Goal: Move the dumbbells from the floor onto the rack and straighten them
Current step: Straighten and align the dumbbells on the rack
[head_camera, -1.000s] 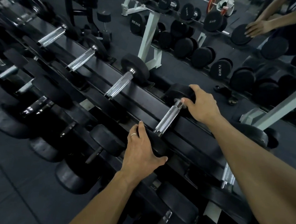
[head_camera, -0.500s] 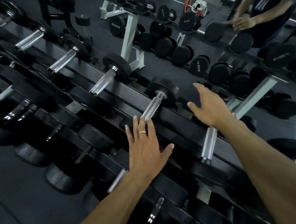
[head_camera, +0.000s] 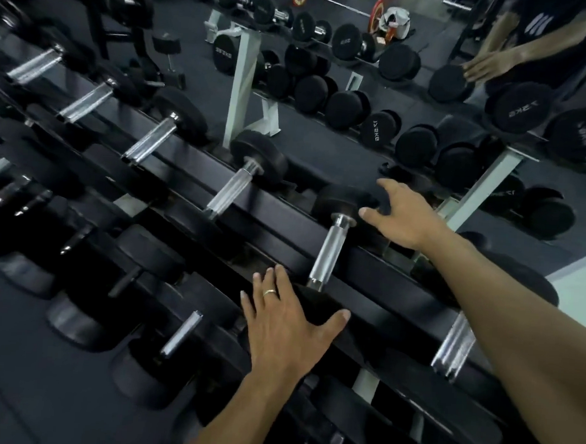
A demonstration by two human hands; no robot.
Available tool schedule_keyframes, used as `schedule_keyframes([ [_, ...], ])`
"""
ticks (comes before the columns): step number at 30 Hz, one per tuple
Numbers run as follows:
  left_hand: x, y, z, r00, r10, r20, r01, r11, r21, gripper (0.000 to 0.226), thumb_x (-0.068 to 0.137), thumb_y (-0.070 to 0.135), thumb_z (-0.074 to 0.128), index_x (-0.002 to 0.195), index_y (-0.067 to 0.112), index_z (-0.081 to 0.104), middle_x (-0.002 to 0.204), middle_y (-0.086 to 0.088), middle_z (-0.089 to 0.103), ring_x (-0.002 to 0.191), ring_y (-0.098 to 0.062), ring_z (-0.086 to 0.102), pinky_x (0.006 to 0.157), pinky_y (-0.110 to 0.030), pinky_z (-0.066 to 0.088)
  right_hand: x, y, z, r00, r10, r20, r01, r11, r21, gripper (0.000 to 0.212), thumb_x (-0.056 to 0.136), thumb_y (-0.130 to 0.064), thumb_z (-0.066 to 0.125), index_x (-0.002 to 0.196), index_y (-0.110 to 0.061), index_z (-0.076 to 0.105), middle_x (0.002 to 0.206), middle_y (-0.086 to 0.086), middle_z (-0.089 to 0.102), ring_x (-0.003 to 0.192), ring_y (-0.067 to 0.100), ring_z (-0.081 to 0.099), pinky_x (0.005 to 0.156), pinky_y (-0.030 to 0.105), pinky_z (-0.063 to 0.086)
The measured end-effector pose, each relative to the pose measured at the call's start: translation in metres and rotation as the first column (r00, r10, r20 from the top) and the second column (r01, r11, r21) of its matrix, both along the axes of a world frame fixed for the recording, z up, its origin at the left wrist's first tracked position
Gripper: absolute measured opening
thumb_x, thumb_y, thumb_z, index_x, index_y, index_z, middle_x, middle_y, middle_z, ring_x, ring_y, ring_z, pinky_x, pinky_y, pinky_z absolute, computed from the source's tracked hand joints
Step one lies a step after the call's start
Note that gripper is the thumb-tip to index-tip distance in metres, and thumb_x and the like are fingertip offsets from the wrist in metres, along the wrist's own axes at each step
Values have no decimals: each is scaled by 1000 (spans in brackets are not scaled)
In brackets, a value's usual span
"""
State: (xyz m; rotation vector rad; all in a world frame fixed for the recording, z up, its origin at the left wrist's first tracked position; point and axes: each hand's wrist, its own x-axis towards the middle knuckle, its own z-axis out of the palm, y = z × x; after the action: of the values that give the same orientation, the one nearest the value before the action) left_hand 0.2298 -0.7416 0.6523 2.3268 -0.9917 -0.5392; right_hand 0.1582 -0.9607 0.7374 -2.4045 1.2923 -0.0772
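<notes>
Both hands straightening a dumbbell (head_camera: 331, 248) on the rack (head_camera: 400, 297): right hand (head_camera: 400, 213) fingers released, touching far head, left hand (head_camera: 285, 319) fingers released, lying flat over near head; probably best nudging both ends evenly, keeping handle square.

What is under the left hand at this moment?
The left hand, fingers spread, lies on the near black head of the dumbbell on the rack's top rail. Its chrome handle and far head show; most of the near head is covered.
</notes>
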Motion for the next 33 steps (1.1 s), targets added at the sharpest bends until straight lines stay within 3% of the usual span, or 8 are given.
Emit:
schedule_keyframes([
  [4, -16, -7, -1, 982, 153, -106, -153, 988, 5, 136, 54, 76, 70, 152, 18, -5, 161, -11, 9, 150, -28, 5, 121, -47, 1, 1, -13, -7, 995, 96, 21, -98, 992, 75, 75, 92, -38, 64, 154, -22, 26, 153, 9, 41, 140, 27, 40, 114, 38, 33],
  [6, -17, -9, -2, 973, 170, -155, -175, 984, -20, 135, 49, 70, 77, 150, 22, 2, 159, -11, 14, 146, -28, 20, 120, -47, 16, 2, -18, -8, 991, 134, 30, -136, 986, 100, 75, 89, -37, 69, 152, -26, 31, 147, 5, 48, 135, 25, 46, 112, 36, 36],
  [9, -12, -10, -5, 956, 155, -248, -174, 983, -54, 132, 47, 61, 84, 148, 23, 10, 154, -3, 17, 136, -25, 36, 108, -40, 41, 4, -20, -13, 987, 158, 25, -160, 982, 103, 55, 90, -32, 69, 139, -26, 46, 118, -3, 61, 114, 22, 58, 93, 31, 43],
  [11, -9, -10, -6, 954, 134, -270, -159, 985, -72, 132, 47, 57, 86, 149, 21, 11, 153, -2, 16, 136, -25, 35, 108, -39, 41, 5, -18, -16, 986, 146, 76, -153, 984, 92, 47, 91, -30, 67, 134, -25, 49, 109, -5, 60, 106, 21, 59, 89, 30, 43],
  [14, -5, -10, -7, 960, 97, -264, -128, 986, -103, 130, 49, 55, 86, 150, 20, 10, 152, -3, 16, 137, -25, 32, 110, -37, 38, 0, -14, -21, 987, 114, 110, -122, 990, 65, 49, 91, -33, 67, 135, -26, 48, 116, -1, 63, 105, 22, 59, 97, 38, 47],
  [21, 14, -9, -7, 977, 7, -213, -30, 994, -105, 129, 54, 51, 87, 151, 18, 8, 150, -2, 17, 138, -23, 29, 107, -30, 36, -9, -5, -29, 986, 18, 165, -28, 998, 61, 48, 90, -34, 68, 134, -28, 49, 108, -3, 63, 98, 19, 60, 92, 35, 48],
  [30, 11, -8, -8, 980, 40, -197, -62, 992, -106, 129, 51, 54, 88, 149, 24, 10, 150, 1, 17, 136, -25, 32, 107, -42, 41, -9, 3, -29, 984, -8, 176, -6, 997, 77, 49, 92, -31, 65, 137, -26, 47, 109, -2, 61, 92, 16, 55, 84, 26, 40],
  [33, 12, -8, -7, 982, 58, -180, -71, 995, -68, 129, 48, 57, 87, 148, 23, 13, 151, -3, 19, 135, -26, 37, 104, -48, 43, -8, 6, -24, 994, -12, 110, 5, 998, 61, 60, 92, -31, 65, 146, -27, 38, 125, 5, 62, 109, 25, 58, 93, 32, 44],
])
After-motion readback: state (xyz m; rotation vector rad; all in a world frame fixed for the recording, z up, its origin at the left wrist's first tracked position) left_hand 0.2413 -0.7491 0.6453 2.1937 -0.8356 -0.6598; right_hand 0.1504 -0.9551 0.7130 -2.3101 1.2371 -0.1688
